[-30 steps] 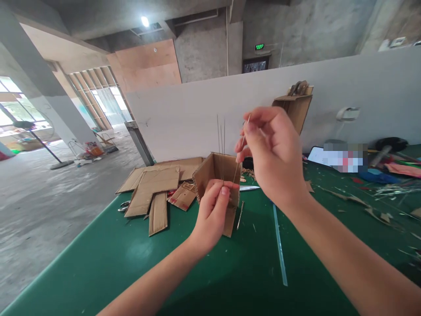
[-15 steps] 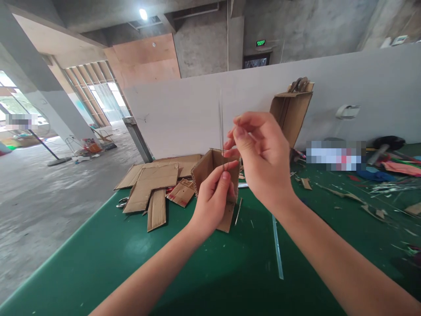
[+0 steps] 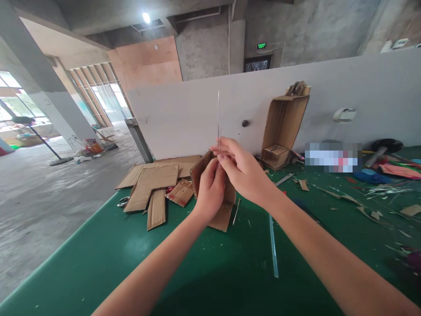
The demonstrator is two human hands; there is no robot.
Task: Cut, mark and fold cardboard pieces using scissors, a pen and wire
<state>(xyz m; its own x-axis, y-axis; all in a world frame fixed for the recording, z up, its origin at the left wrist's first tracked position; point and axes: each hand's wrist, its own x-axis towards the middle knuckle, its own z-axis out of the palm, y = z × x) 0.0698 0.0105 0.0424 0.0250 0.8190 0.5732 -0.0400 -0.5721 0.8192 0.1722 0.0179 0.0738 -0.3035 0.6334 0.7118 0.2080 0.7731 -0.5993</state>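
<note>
Thin, clear strips (image 3: pixel 219 114) stand upright above my hands, in front of the pale partition. My left hand (image 3: pixel 212 186) is closed around their lower end. My right hand (image 3: pixel 238 169) pinches them just above, its thumb and fingers pressed together and touching my left hand. Behind my hands, partly hidden, an open cardboard box (image 3: pixel 226 213) rests on the green table (image 3: pixel 184 276). A thin metal rod (image 3: pixel 236 211) lies right of the box, and farther right is a flat bluish strip (image 3: pixel 273 245).
Flat cardboard pieces (image 3: pixel 158 180) and scissors (image 3: pixel 123 202) lie at the left. A tall cardboard box (image 3: pixel 283 127) leans against the partition (image 3: pixel 187 114). Scraps, a blue cloth (image 3: pixel 370 175) and loose clear strips (image 3: pixel 390 188) cover the right side.
My right hand has moved down and left, from beside the strips to closing on them against my left hand. The strips have drawn together, and the view has shifted slightly.
</note>
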